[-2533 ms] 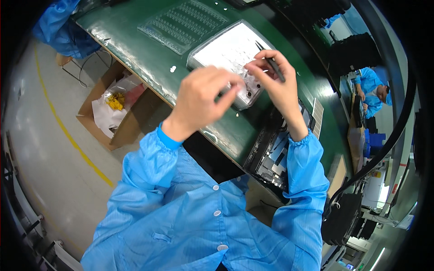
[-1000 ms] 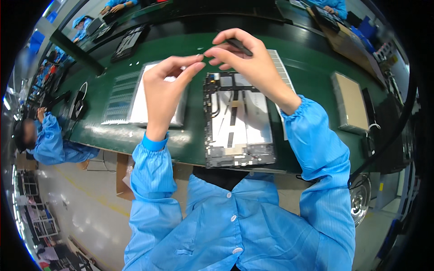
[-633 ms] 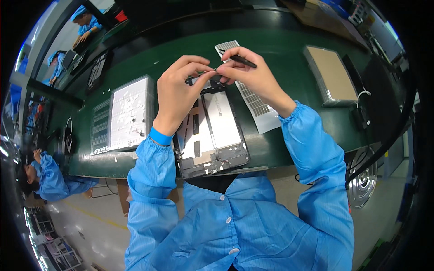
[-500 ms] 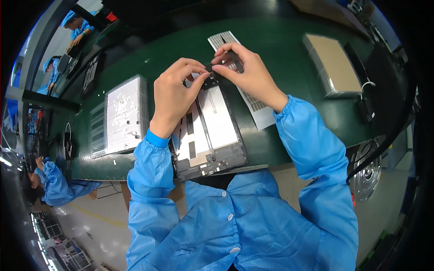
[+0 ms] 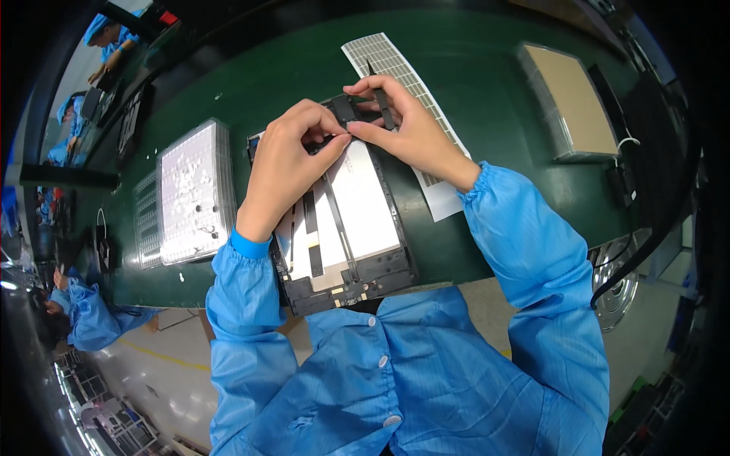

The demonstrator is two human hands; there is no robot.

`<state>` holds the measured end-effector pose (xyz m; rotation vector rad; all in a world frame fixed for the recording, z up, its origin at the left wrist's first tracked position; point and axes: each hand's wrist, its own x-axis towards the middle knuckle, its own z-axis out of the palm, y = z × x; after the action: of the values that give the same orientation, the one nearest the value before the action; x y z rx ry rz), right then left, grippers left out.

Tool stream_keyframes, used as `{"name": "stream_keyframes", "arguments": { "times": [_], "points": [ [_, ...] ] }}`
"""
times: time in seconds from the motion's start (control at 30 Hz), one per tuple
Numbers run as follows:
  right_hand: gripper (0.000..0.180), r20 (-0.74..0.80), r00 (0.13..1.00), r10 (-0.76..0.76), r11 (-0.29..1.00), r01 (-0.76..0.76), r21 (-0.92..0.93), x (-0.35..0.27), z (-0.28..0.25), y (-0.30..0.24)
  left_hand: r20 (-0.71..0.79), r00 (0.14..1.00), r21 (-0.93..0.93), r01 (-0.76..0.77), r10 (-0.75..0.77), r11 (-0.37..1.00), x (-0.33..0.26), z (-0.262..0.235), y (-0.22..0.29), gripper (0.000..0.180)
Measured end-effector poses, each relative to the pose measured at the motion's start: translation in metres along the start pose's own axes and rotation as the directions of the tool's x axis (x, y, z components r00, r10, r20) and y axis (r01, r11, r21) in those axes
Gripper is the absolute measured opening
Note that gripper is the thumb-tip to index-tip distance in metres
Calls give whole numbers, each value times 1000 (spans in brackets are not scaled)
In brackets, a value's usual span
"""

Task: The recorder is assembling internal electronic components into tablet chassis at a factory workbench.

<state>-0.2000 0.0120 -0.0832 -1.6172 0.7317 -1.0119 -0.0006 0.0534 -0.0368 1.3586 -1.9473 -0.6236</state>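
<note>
An opened tablet-like device (image 5: 369, 205) lies in front of me, with a pale metallic panel, a dark frame and black strips along it. My left hand (image 5: 287, 156) is over its upper left part, thumb and forefinger pinched together; what lies between them is too small to make out. My right hand (image 5: 407, 125) meets those fingertips near the device's far end, its thumb and fingertips close to the same spot. Black pointed tweezers (image 5: 382, 106) are tucked in the right hand's fingers, tip facing away. Both hands partly hide the device's far end.
Right of the device lies a pale sheet with a grid of stickers (image 5: 380, 53). A clear tray with white bits (image 5: 196, 194) stands at left on the green table (image 5: 487, 99). A tan-topped stack (image 5: 570, 102) is at right. Several co-workers in blue sit at far left.
The fingertips of my two hands have come closer together at the device's far end. The view has shifted a little, and more of the device's far end shows. The tweezers stay in my right hand.
</note>
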Motion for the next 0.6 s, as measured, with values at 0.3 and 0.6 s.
{"name": "stream_keyframes", "arguments": {
  "times": [0.3,0.6],
  "points": [
    [52,21,999,48,996,-50,70,13,4,12,-22,998,-26,-63,62,998,-1,-4,-1,12],
    [56,130,975,178,984,-179,-4,17,4,-9,48,996,-21,-75,76,997,2,-11,-8,11]
  ]
}}
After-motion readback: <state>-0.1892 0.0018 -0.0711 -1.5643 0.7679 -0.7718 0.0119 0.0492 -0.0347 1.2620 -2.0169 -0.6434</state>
